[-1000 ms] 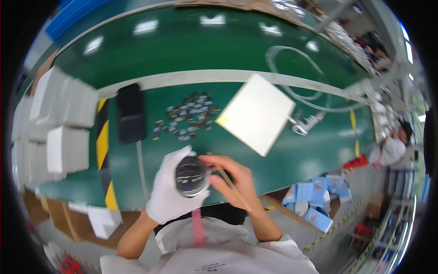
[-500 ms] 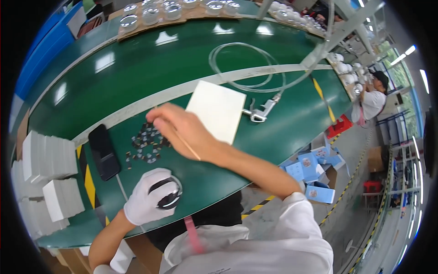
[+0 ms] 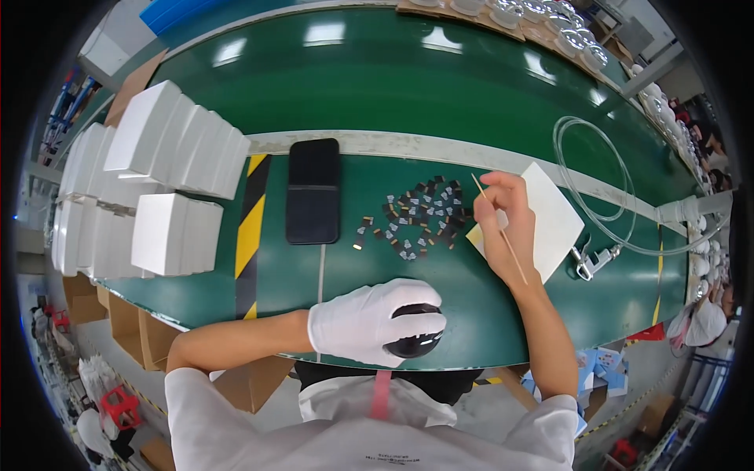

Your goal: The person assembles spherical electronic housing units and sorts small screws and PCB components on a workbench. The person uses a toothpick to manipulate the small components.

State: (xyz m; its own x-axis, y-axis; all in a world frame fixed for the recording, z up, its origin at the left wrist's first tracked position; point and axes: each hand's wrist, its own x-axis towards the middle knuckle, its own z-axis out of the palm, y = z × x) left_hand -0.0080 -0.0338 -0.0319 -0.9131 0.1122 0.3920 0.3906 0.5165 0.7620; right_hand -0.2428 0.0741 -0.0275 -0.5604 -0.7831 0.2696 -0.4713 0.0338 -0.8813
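Observation:
My left hand (image 3: 353, 323), in a white glove, is wrapped round a glossy black rounded object (image 3: 415, 346) at the table's near edge. In my bare right hand (image 3: 509, 216) a thin wooden stick (image 3: 514, 255) is pinched, one end poking up past the fingertips. That hand hovers over the left side of a cream-white sheet or pad (image 3: 554, 220). Just left of it lie many small dark pieces with pale patches (image 3: 428, 210), spread loosely on the green table (image 3: 369, 169). Whether a piece sits on the stick's tip is too small to tell.
Left of the pieces lies a black phone-like slab (image 3: 312, 192). White blocks (image 3: 177, 235) stand stacked at the far left. A metal air gun (image 3: 593, 261) with a clear hose (image 3: 559, 141) rests at the right. Clear domes (image 3: 506, 12) line boards at the back.
The view has swung leftward. My right hand has moved from over the small pieces to their right, with the stick now more upright. My left hand still grips the black object.

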